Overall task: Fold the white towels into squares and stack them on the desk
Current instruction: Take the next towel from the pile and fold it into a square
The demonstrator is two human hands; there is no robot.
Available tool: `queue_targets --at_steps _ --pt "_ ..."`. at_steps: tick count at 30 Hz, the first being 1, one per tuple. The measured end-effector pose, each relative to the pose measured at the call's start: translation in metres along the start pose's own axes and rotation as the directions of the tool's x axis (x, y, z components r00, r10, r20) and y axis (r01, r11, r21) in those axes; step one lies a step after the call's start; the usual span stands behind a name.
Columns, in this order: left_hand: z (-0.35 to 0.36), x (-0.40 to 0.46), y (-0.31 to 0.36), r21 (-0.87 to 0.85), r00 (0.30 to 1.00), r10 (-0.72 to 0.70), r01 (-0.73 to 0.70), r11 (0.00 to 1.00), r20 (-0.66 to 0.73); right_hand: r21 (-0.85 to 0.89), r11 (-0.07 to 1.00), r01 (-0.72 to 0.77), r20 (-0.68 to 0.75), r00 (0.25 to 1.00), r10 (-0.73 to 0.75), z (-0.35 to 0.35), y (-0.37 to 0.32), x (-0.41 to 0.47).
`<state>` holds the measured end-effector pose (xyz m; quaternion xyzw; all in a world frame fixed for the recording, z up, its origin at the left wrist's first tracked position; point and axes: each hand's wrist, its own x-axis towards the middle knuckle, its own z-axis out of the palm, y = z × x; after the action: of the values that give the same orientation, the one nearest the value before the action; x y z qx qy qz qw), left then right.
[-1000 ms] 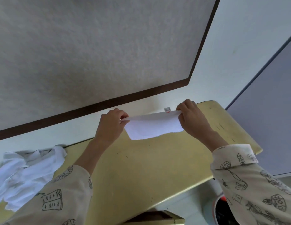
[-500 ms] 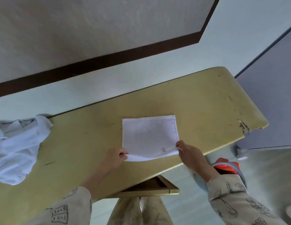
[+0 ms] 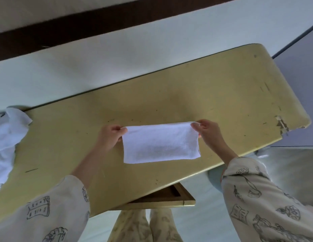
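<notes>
A white towel (image 3: 161, 143), folded in half into a wide rectangle, lies near the front of the yellow desk (image 3: 204, 95). My left hand (image 3: 110, 137) pinches its far left corner. My right hand (image 3: 208, 133) pinches the far right corner, and the far edge is lifted slightly off the desk between them. The near folded edge rests flat on the desk top.
A heap of crumpled white towels (image 3: 7, 142) lies at the desk's left end. The desk's right corner (image 3: 281, 126) is chipped. A pale wall with a dark band runs behind the desk. An open wooden drawer (image 3: 162, 196) sticks out under the front edge, above my legs.
The towel lay as a flat square half a second ago, with my hands at its near corners. Both hands brought that near edge up to the far edge, halving the towel.
</notes>
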<state>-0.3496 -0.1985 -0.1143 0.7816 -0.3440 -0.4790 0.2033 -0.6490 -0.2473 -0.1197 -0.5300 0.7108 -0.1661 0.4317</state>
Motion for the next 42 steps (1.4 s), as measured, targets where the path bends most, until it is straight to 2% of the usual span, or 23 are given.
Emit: queue_targets --at_steps 4,9,19,25,37,42 --pt "0.008 0.01 -0.005 -0.009 0.997 -0.044 0.044 0.999 -0.07 -0.042 0.998 -0.042 -0.042 0.998 0.04 0.012 0.002 0.011" --pt "0.01 0.014 -0.005 0.024 0.997 -0.051 0.052 0.998 -0.057 -0.062 0.996 -0.065 -0.082 0.995 0.06 0.016 0.002 0.013" --pt "0.001 0.015 -0.002 0.027 0.987 -0.141 0.139 0.99 0.08 -0.046 0.992 -0.12 -0.071 0.991 0.117 0.013 0.004 0.012" --pt "0.01 0.016 0.001 0.088 0.993 -0.114 0.114 0.99 -0.005 -0.089 0.991 -0.103 -0.068 0.993 0.097 0.016 0.004 0.015" --pt "0.018 0.013 -0.007 0.074 0.99 -0.125 0.13 0.989 -0.071 -0.077 0.99 -0.115 -0.034 0.993 0.113 0.015 0.003 0.014" --pt "0.021 0.012 -0.007 0.147 0.992 -0.096 0.106 0.983 -0.076 -0.106 0.989 -0.1 -0.045 0.994 0.095 0.015 0.003 0.013"
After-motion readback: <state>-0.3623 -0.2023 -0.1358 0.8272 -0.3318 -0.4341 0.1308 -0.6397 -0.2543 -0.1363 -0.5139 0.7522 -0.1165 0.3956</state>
